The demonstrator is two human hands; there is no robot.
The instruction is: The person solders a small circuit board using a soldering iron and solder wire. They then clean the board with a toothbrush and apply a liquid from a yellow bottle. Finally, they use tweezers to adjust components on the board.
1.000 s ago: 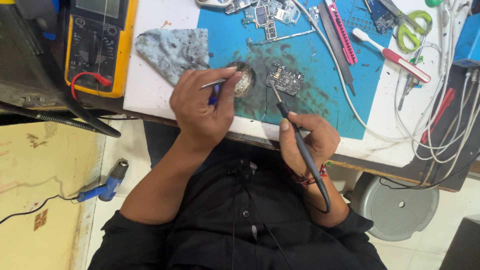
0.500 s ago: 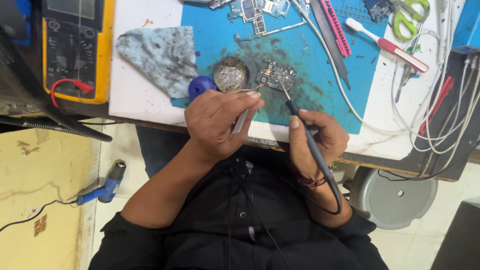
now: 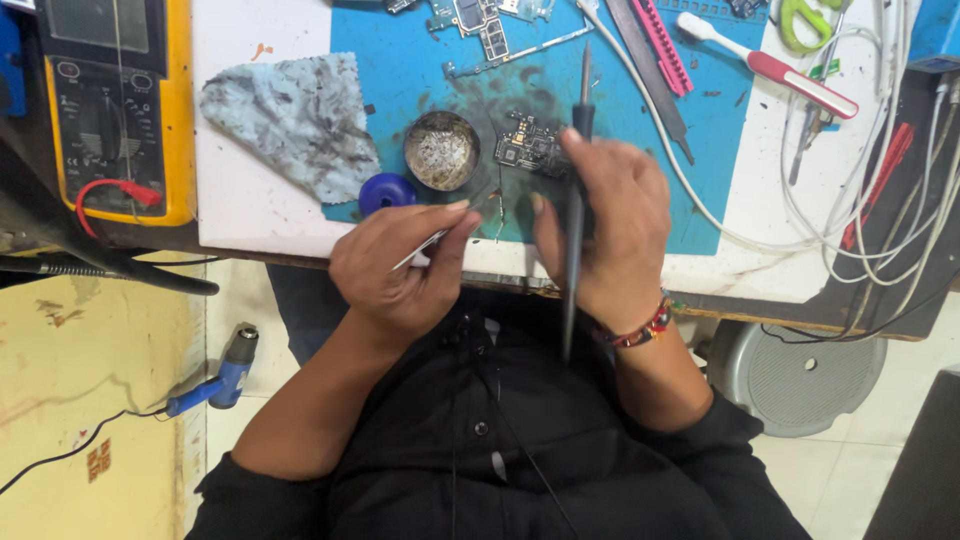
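Landmark: small circuit board [image 3: 530,150] on blue mat [image 3: 400,60]. Far left of it, yellow meter [image 3: 115,100] and stained cloth [image 3: 290,120]; just left, round tin [image 3: 441,150] w/ blue lid [image 3: 387,192], kept in reach. Left hand [image 3: 400,265] is pinched shut on tweezers [image 3: 430,242], tips aimed at board. Right hand [image 3: 605,230], touching board, is closed round soldering iron [image 3: 577,180], tip pointing away past board. Toothbrush [image 3: 765,62] lies far right.

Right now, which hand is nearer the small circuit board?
Right. The right hand touches the small circuit board, holding a soldering iron; the left hand sits lower left with tweezers.
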